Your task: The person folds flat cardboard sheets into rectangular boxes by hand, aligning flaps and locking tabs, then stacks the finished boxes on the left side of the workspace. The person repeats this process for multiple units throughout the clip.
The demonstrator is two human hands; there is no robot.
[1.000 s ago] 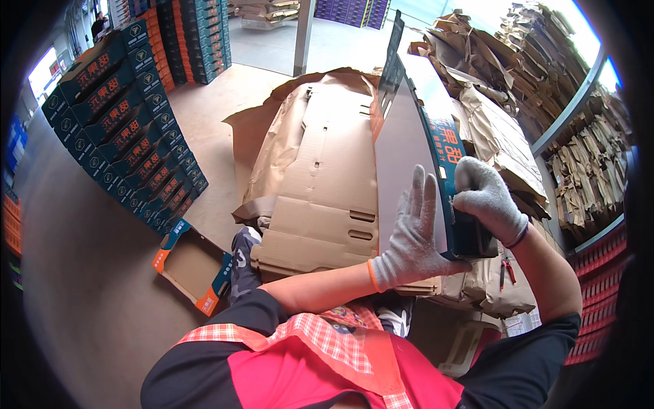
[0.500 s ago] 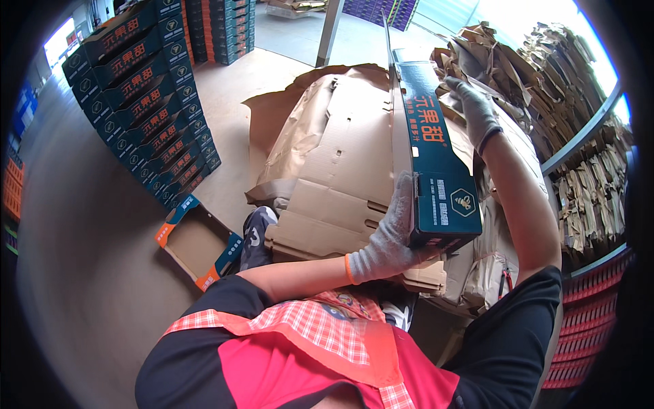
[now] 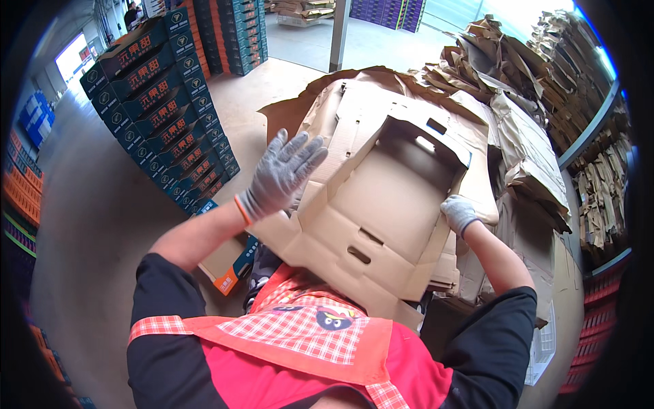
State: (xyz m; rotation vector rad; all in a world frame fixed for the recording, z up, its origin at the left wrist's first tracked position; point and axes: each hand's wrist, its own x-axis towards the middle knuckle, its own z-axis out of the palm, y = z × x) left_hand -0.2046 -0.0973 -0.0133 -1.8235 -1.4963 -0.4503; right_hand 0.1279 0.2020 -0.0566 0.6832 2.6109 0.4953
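Note:
A partly folded cardboard box (image 3: 388, 198) lies with its plain brown inside facing up. Its far end and side walls stand up, while the near end flap with slots hangs flat toward my apron. Over the box's left edge, my left hand (image 3: 283, 174), in a grey glove, is raised with fingers spread and holds nothing. On the right, my gloved right hand (image 3: 460, 215) is closed around the box's right wall; the wall hides part of the fingers. Beneath the box is a pile of flat cardboard blanks (image 3: 327, 129).
Dark green printed boxes (image 3: 160, 102) stand in a tall stack at left. A finished open tray (image 3: 228, 262) sits on the floor by my leg. Brown paper-wrapped bundles (image 3: 531, 136) fill the right side, near red crates (image 3: 593, 320) and a metal post (image 3: 338, 34).
The box has turned from upright on its side, green print showing, to lying inside-up. My left hand has let go and moved left; my right hand has come nearer along its right side.

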